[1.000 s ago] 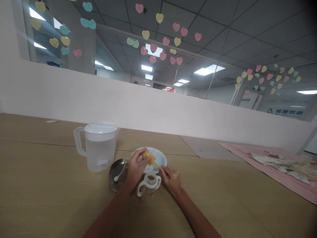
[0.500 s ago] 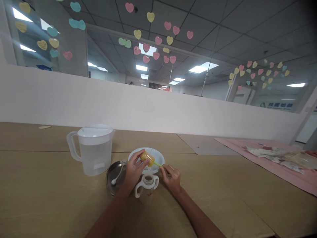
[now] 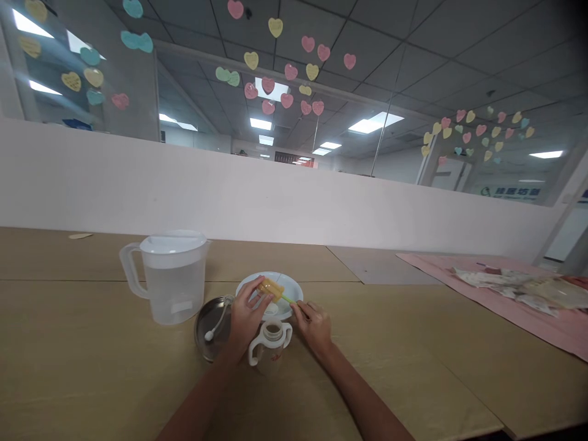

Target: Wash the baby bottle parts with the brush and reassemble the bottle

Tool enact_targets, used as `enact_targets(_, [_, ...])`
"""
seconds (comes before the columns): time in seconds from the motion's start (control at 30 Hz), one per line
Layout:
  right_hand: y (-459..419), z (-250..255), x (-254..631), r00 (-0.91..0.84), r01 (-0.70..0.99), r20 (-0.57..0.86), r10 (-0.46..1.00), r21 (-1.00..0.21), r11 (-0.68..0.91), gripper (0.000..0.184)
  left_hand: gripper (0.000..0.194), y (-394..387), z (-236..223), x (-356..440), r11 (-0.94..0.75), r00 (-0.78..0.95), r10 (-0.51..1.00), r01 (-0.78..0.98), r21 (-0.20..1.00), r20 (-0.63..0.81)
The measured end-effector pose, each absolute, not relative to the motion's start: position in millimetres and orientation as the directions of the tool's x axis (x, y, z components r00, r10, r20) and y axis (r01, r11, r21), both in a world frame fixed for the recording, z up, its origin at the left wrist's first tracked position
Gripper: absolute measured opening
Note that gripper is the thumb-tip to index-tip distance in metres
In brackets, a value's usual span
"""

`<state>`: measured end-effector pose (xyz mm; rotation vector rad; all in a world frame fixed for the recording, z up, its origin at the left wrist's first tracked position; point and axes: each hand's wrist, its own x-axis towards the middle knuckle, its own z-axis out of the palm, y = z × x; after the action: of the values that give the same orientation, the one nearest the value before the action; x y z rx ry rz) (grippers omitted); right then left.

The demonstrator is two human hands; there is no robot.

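My left hand (image 3: 245, 315) is closed around a small orange-yellow piece (image 3: 270, 288), held over a white bowl (image 3: 291, 289). My right hand (image 3: 313, 326) pinches a thin green stick (image 3: 288, 299) that runs into that piece. A clear two-handled baby cup (image 3: 269, 340) stands open just in front of both hands.
A lidded clear water jug (image 3: 169, 275) stands to the left. A round metal dish (image 3: 206, 324) with a white spoon lies beside my left wrist. A pink mat (image 3: 528, 306) with crumpled wrappers covers the right of the wooden table. A white partition runs behind.
Both hands stay over the bowl; the orange-yellow piece has turned flatter and the stick has shifted slightly in it. The camera has drifted a little to the right.
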<state>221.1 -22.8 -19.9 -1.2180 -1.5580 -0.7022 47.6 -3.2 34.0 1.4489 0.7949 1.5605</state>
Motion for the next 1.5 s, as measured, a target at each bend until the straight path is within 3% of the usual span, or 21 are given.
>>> enact_targets(0.33, [-23.4, -19.6, 228.6, -0.115, 0.912, 0.938, 0.326, -0.030, 0.409, 0.024, 0.045, -3.7, 38.3, 46.0, -0.410, 0.002, 0.908, -0.210, 0.888, 0.420])
enact_targets(0.5, [-23.7, -19.1, 227.5, -0.028, 0.925, 0.950, 0.311, -0.093, 0.368, 0.026, 0.047, -4.1, 39.8, 45.4, -0.409, 0.014, 0.907, -0.216, 0.887, 0.422])
enact_targets(0.97, [-22.4, -20.3, 226.5, -0.011, 0.929, 0.942, 0.337, -0.115, 0.351, 0.029, 0.057, 4.9, 36.6, 44.2, -0.428, 0.004, 0.899, -0.202, 0.881, 0.438])
enact_targets(1.07, [-21.7, -20.5, 228.6, -0.021, 0.929, 0.939, 0.344, -0.109, 0.354, 0.032, 0.051, 17.6, 37.4, 27.9, -0.515, -0.124, 0.853, -0.044, 0.856, 0.507])
enact_targets(1.17, [-19.6, -21.2, 234.2, 0.045, 0.930, 0.934, 0.355, -0.168, 0.326, 0.034, 0.038, 32.7, 35.1, 3.4, -0.561, -0.247, 0.724, 0.333, 0.758, 0.644])
enact_targets(1.3, [-17.6, -21.9, 240.9, 0.088, 0.933, 0.928, 0.361, -0.204, 0.297, 0.035, 0.032, 45.0, 24.9, -18.9, -0.368, -0.095, 0.746, 0.766, 0.527, 0.659])
enact_targets(1.37, [-17.9, -21.8, 241.9, 0.078, 0.935, 0.928, 0.364, -0.194, 0.296, 0.034, 0.034, 46.4, 19.2, -21.7, -0.290, -0.039, 0.794, 0.853, 0.434, 0.607])
enact_targets(1.5, [-19.2, -21.4, 241.3, 0.066, 0.942, 0.925, 0.373, -0.182, 0.284, 0.034, 0.033, 45.4, 11.3, -20.4, -0.240, -0.007, 0.838, 0.894, 0.378, 0.546])
